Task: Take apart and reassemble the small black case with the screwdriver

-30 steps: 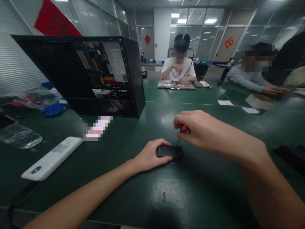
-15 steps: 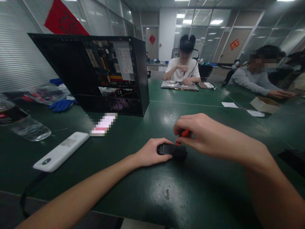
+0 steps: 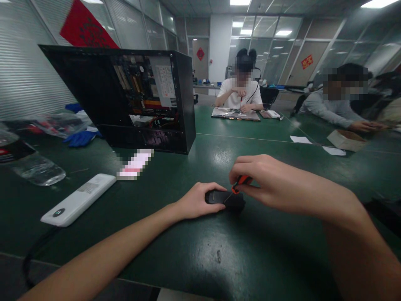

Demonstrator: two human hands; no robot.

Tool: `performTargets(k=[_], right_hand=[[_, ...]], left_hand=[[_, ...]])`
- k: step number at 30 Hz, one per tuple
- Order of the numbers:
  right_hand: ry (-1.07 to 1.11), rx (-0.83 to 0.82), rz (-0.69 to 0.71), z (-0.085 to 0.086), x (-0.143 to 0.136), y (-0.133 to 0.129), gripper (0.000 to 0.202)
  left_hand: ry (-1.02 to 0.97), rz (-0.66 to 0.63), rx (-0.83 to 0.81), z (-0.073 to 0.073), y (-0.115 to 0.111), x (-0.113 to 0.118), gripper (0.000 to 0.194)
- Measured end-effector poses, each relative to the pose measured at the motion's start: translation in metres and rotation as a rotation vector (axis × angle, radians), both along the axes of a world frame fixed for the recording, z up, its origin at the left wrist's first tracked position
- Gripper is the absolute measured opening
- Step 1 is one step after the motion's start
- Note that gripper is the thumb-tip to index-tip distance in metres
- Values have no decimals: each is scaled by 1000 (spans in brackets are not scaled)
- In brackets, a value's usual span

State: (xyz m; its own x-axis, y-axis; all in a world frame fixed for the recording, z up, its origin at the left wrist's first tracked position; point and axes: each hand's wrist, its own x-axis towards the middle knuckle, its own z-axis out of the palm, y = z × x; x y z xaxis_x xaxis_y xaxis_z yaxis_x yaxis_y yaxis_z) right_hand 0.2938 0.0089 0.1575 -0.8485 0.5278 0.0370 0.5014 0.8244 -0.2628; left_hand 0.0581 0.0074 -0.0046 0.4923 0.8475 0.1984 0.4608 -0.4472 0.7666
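Glass partitions (image 3: 266,35) enclose the room, with blinds (image 3: 19,71) along the left and a red banner (image 3: 89,29) above the case (image 3: 122,98). Green and glossy, the tabletop (image 3: 175,259) runs from the near edge back to the co-worker in white (image 3: 239,94); thin seams cross it and a worn patch shows in front. On it, near the middle, lies the black block (image 3: 234,202), its left end gripped between thumb and fingers of the left hand (image 3: 197,201). Pinched in the right hand (image 3: 263,177) is an orange-and-black screwdriver (image 3: 242,182), its shaft slanting down over the block; whether the tip touches is too fine to tell.

Fingers cover most of the screwdriver's handle and part of the block. The bottle (image 3: 36,163) is cut off at the left, and a slip (image 3: 136,164) beside the case is pixelated. At far right, blur swallows a beige sleeve (image 3: 391,113).

Counted: one block, one screwdriver, one open-sided case, one bottle, one white device (image 3: 79,200), one carton (image 3: 346,141), two papers (image 3: 300,139) near it, and two co-workers plainly seen, the second in grey (image 3: 328,109).
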Motion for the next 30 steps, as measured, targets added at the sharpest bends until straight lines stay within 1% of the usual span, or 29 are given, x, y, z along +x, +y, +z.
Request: performTargets(k=[3,7,11,12,14,15,17,19,21,23,25,28,30], right_hand=[[-4,-8,-14,-1,3,2,10],[5,-27,-40,-6,4,4,8],[-1,43,-98,-9,-6,2,21],[-1,60,-93,-9,-9,1,21],[17,60,-43,-6,-13,-3,15],[29,38,-4,-4,-14,-5,13],[38,-28,64,0,-12,-10,15],[23,-71,78,2,-8,-13,16],[11,-40,21,1,-6,-13,12],[2,30,-51,-2,-6,-11,14],[-4,80,-80,-5,-8,-9,16],[9,38,6,-3,-9,-11,8],[13,-7,60,-1,-7,-15,12]], left_hand=[[9,0,4,-2,1,-1,43],[18,5,37,-3,1,-1,45],[17,-11,46,-5,2,-2,44],[12,-12,47,-5,2,-2,43],[-3,-13,51,-5,3,-3,42],[-9,-18,56,-6,3,-3,42],[-12,-31,63,-5,3,-3,40],[-8,-35,64,-5,3,-2,39],[-6,-27,61,-5,3,-2,39],[0,-21,69,-6,4,-2,40],[5,-22,87,-7,4,-2,40],[20,-27,116,-9,6,-3,40],[26,-37,125,-10,7,-4,38]])
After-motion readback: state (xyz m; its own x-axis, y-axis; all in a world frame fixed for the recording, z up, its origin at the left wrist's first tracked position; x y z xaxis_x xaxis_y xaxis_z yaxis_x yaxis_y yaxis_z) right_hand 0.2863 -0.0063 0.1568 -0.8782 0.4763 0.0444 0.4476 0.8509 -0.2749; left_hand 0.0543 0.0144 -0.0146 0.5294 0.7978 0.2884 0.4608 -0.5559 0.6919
